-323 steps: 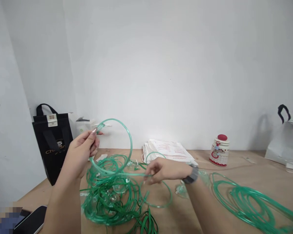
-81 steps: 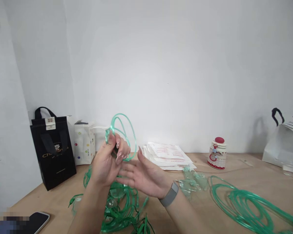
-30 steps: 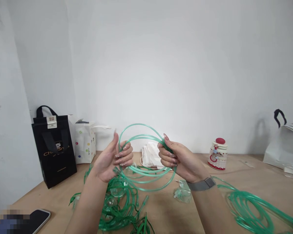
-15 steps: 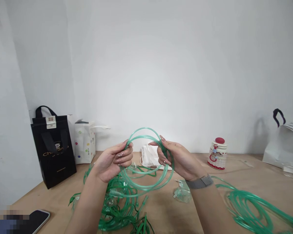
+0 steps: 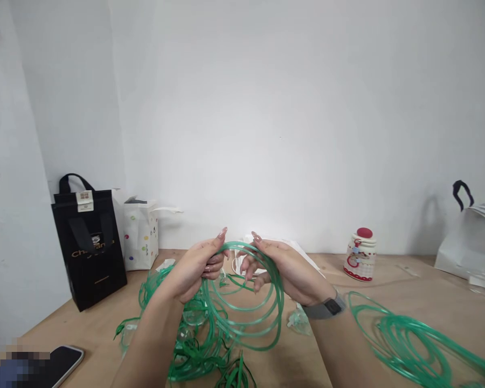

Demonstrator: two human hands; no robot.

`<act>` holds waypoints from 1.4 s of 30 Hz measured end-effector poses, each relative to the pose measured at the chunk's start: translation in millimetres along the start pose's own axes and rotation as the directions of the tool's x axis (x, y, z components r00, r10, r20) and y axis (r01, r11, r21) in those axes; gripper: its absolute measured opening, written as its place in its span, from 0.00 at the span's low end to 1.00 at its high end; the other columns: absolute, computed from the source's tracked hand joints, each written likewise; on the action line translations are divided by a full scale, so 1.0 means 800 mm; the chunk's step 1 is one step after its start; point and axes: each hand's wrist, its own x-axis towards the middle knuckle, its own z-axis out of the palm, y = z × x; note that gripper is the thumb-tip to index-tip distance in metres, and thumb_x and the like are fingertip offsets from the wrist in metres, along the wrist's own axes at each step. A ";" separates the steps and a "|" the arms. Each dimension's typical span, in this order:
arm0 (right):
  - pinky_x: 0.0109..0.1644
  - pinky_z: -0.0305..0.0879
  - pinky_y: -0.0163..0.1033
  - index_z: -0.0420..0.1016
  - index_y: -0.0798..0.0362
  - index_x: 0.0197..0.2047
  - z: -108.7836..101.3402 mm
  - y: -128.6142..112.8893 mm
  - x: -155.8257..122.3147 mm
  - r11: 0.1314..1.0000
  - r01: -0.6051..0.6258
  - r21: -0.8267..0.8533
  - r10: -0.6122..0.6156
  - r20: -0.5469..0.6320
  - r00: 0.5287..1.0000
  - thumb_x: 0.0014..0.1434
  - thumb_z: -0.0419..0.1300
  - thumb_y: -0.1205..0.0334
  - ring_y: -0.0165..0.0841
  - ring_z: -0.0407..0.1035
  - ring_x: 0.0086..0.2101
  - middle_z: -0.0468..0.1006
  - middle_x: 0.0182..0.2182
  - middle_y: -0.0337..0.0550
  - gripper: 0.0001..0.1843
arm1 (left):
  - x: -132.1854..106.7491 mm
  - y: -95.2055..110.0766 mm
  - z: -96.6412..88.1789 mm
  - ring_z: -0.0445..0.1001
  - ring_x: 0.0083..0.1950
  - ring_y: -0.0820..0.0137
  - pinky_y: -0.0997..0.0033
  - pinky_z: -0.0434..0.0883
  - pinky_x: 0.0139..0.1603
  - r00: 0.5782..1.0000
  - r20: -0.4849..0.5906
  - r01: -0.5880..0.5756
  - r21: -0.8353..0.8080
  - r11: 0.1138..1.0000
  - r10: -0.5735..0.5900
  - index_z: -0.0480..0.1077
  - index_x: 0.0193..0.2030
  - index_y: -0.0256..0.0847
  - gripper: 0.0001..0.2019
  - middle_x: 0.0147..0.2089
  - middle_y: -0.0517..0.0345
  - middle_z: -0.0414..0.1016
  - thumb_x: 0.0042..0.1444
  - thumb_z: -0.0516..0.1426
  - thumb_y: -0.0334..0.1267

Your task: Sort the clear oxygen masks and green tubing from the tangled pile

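While left hand [image 5: 196,267] and right hand [image 5: 286,264] hold the coil [image 5: 278,283] (bundling, apparently) beside the tangle [image 5: 192,355], neatness likely wants an even grip.

Brown tabletop [image 5: 286,362]: black bag [image 5: 89,253], dotted white bag [image 5: 139,242], phone [image 5: 67,362], tangled green pile [image 5: 194,357], red-lidded jar [image 5: 360,257], coiled green tubing [image 5: 402,321].

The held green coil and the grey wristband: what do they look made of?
Green coil: probably soft plastic; glossy, translucent, bending in smooth loops. Grey wristband: matte, perhaps woven fabric or fine metal mesh; its texture is too small to settle.
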 end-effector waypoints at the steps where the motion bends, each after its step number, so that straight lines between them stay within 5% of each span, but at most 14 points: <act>1: 0.20 0.66 0.33 0.72 0.58 0.35 0.002 0.000 0.000 0.999 -0.022 -0.023 0.022 0.010 1.000 0.58 0.54 0.51 0.30 0.69 0.21 0.75 0.23 0.43 0.17 | 0.000 -0.001 0.002 0.39 0.18 0.81 0.80 0.41 0.17 1.000 -0.014 -0.015 0.072 0.997 0.016 0.61 0.21 0.37 0.19 0.17 0.71 0.45 0.55 0.56 0.48; 4: 0.11 0.51 0.27 0.71 0.57 0.37 0.007 0.001 0.000 0.994 -0.073 -0.083 0.077 0.051 0.996 0.60 0.49 0.46 0.23 0.57 0.10 0.69 0.14 0.36 0.21 | 0.002 -0.003 0.008 0.43 0.18 0.80 0.78 0.42 0.18 0.993 -0.085 -0.052 0.310 0.949 0.082 0.63 0.21 0.37 0.18 0.17 0.70 0.47 0.52 0.57 0.49; 7: 0.11 0.37 0.25 0.71 0.57 0.32 0.006 0.000 -0.001 0.995 -0.054 -0.088 0.060 0.070 0.996 0.57 0.54 0.46 0.18 0.40 0.10 0.54 0.10 0.26 0.21 | 0.002 -0.003 0.009 0.43 0.19 0.79 0.76 0.42 0.19 0.989 -0.106 -0.061 0.366 0.929 0.106 0.63 0.21 0.38 0.19 0.17 0.70 0.47 0.52 0.56 0.50; 10: 0.13 0.35 0.25 0.65 0.56 0.22 0.000 -0.006 -0.004 1.000 0.000 0.023 -0.001 0.035 0.999 0.52 0.61 0.52 0.18 0.35 0.14 0.47 0.13 0.24 0.17 | -0.003 -0.001 0.006 0.42 0.17 0.79 0.75 0.42 0.19 0.998 0.051 -0.057 0.226 0.972 0.046 0.61 0.19 0.38 0.19 0.14 0.71 0.46 0.54 0.55 0.49; 13: 0.13 0.35 0.26 0.55 0.53 0.18 -0.011 -0.014 -0.008 0.940 0.121 0.321 -0.126 -0.006 0.992 0.52 0.62 0.61 0.19 0.33 0.15 0.46 0.13 0.25 0.20 | -0.010 0.001 0.005 0.50 0.17 0.78 0.76 0.50 0.20 0.963 0.263 -0.058 -0.005 0.998 0.057 0.61 0.18 0.38 0.20 0.14 0.67 0.52 0.52 0.58 0.49; 18: 0.13 0.41 0.24 0.50 0.51 0.17 -0.025 -0.027 -0.018 0.805 0.166 0.570 -0.185 -0.025 0.982 0.54 0.56 0.66 0.21 0.34 0.14 0.44 0.14 0.26 0.20 | -0.013 0.003 0.013 0.58 0.19 0.77 0.72 0.65 0.37 0.950 0.274 -0.062 -0.304 0.951 0.150 0.64 0.23 0.39 0.15 0.14 0.69 0.53 0.58 0.53 0.43; 24: 0.16 0.46 0.28 0.54 0.53 0.16 -0.020 -0.032 -0.027 0.903 0.124 0.412 -0.130 -0.013 0.991 0.49 0.58 0.70 0.21 0.33 0.15 0.45 0.14 0.27 0.17 | -0.020 0.009 -0.002 0.49 0.12 0.80 0.74 0.64 0.27 0.965 0.260 0.006 -0.116 0.993 0.024 0.69 0.29 0.36 0.16 0.12 0.71 0.51 0.63 0.46 0.39; 27: 0.17 0.44 0.29 0.51 0.52 0.13 -0.015 -0.029 -0.026 0.948 0.101 0.301 -0.102 -0.011 0.995 0.50 0.58 0.69 0.21 0.35 0.15 0.45 0.12 0.27 0.21 | -0.026 0.011 -0.006 0.51 0.13 0.77 0.67 0.67 0.35 0.957 0.290 0.039 -0.029 0.999 -0.029 0.64 0.18 0.39 0.22 0.11 0.70 0.50 0.62 0.46 0.43; 29: 0.16 0.40 0.30 0.51 0.52 0.13 -0.014 -0.029 -0.025 0.956 0.147 0.254 -0.137 -0.058 0.989 0.50 0.58 0.69 0.20 0.35 0.14 0.45 0.11 0.27 0.21 | -0.026 0.011 -0.002 0.61 0.19 0.74 0.64 0.66 0.43 0.953 0.300 0.023 0.042 0.999 -0.035 0.62 0.15 0.40 0.23 0.15 0.64 0.59 0.60 0.49 0.44; 33: 0.14 0.36 0.30 0.60 0.53 0.16 -0.019 -0.033 -0.028 0.871 0.423 0.250 -0.342 -0.307 0.888 0.48 0.56 0.71 0.21 0.33 0.14 0.43 0.12 0.26 0.13 | -0.016 0.008 0.008 0.71 0.41 0.65 0.67 0.66 0.46 0.997 0.063 -0.058 0.210 0.976 0.045 0.73 0.33 0.38 0.13 0.37 0.52 0.73 0.55 0.55 0.47; 36: 0.14 0.39 0.30 0.61 0.52 0.17 -0.025 -0.036 -0.033 0.755 0.612 0.235 -0.471 -0.454 0.756 0.47 0.56 0.70 0.23 0.35 0.14 0.42 0.11 0.27 0.11 | -0.010 -0.001 0.012 0.72 0.33 0.69 0.73 0.68 0.37 0.992 -0.117 -0.005 0.364 0.931 0.051 0.73 0.29 0.38 0.18 0.30 0.55 0.74 0.53 0.54 0.52; 38: 0.14 0.41 0.29 0.60 0.51 0.16 -0.025 -0.036 -0.035 0.700 0.678 0.225 -0.525 -0.482 0.702 0.47 0.57 0.70 0.23 0.35 0.14 0.41 0.11 0.27 0.12 | -0.008 -0.009 0.015 0.74 0.28 0.68 0.72 0.69 0.33 0.991 0.013 0.115 0.402 0.908 -0.131 0.73 0.25 0.36 0.26 0.25 0.52 0.74 0.54 0.48 0.58; 40: 0.14 0.42 0.29 0.58 0.51 0.15 -0.020 -0.034 -0.037 0.670 0.705 0.232 -0.556 -0.473 0.684 0.47 0.58 0.69 0.23 0.35 0.14 0.41 0.12 0.27 0.14 | -0.006 -0.017 0.023 0.76 0.27 0.65 0.68 0.70 0.33 0.928 0.172 0.251 0.371 0.894 -0.331 0.74 0.28 0.33 0.33 0.26 0.46 0.77 0.53 0.44 0.62; 42: 0.15 0.41 0.30 0.56 0.51 0.15 -0.013 -0.033 -0.039 0.677 0.688 0.261 -0.552 -0.439 0.709 0.47 0.58 0.69 0.23 0.35 0.14 0.40 0.12 0.27 0.16 | -0.002 -0.022 0.033 0.78 0.32 0.63 0.65 0.71 0.38 0.917 0.208 0.296 0.218 0.930 -0.341 0.74 0.37 0.33 0.32 0.31 0.43 0.79 0.52 0.45 0.62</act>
